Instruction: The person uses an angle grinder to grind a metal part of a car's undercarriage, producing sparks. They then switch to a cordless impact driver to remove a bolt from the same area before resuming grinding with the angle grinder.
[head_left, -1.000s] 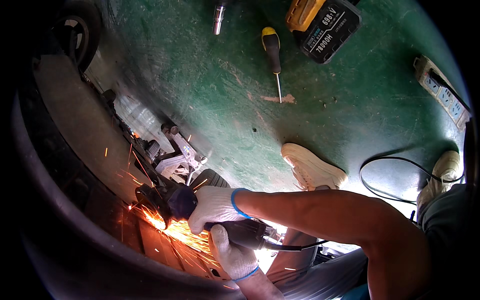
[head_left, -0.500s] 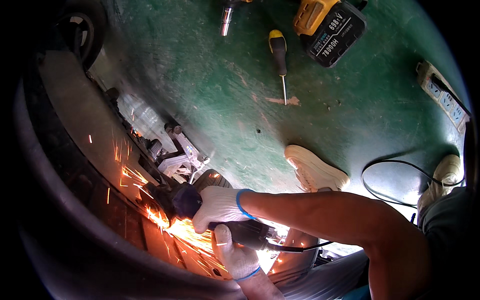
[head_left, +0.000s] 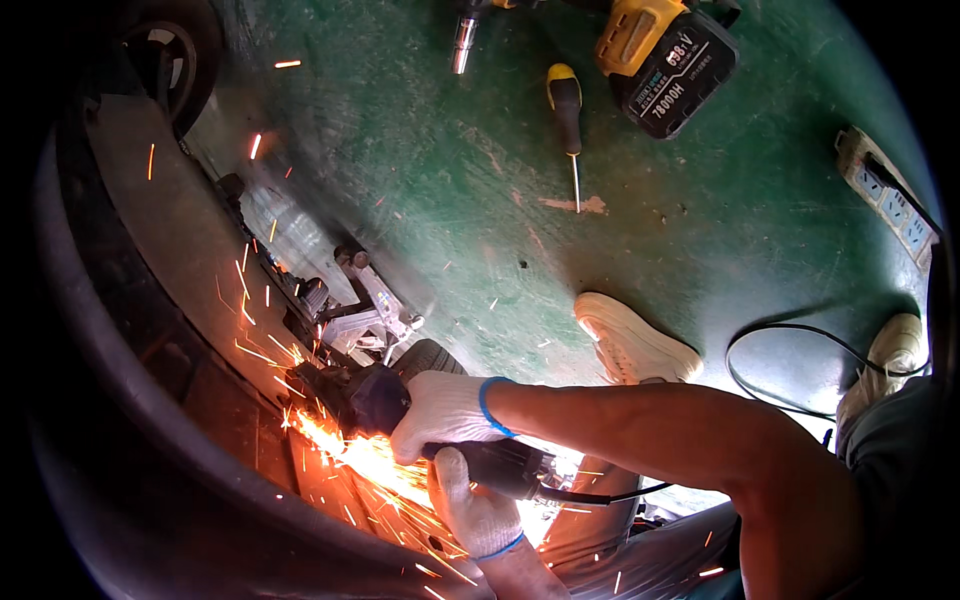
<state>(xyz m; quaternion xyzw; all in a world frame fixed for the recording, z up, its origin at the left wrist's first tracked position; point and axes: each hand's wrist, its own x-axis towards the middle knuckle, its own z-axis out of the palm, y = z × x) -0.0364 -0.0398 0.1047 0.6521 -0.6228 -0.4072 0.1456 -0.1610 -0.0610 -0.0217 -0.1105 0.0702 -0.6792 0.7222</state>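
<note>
A dark angle grinder is held across the front of me, with its head against a brownish vehicle panel. My right hand, in a white knit glove with a blue cuff, is closed over the grinder near its head. Lower down, my left hand, gloved the same way, is wrapped round the body from below, thumb pointing up. Bright orange sparks stream from the grinder's head along the panel. The disc itself is hidden in the glare. A black cord leaves the tool's rear.
On the green floor lie a yellow-and-black screwdriver, a socket tool and a yellow power tool with a black battery. A power strip and looped cable are at the right. A metal jack-like frame stands beside the panel.
The view has shifted slightly, so floor things sit a little lower and farther right. Sparks now scatter more widely, some near my legs. Both hands keep their hold on the grinder.
</note>
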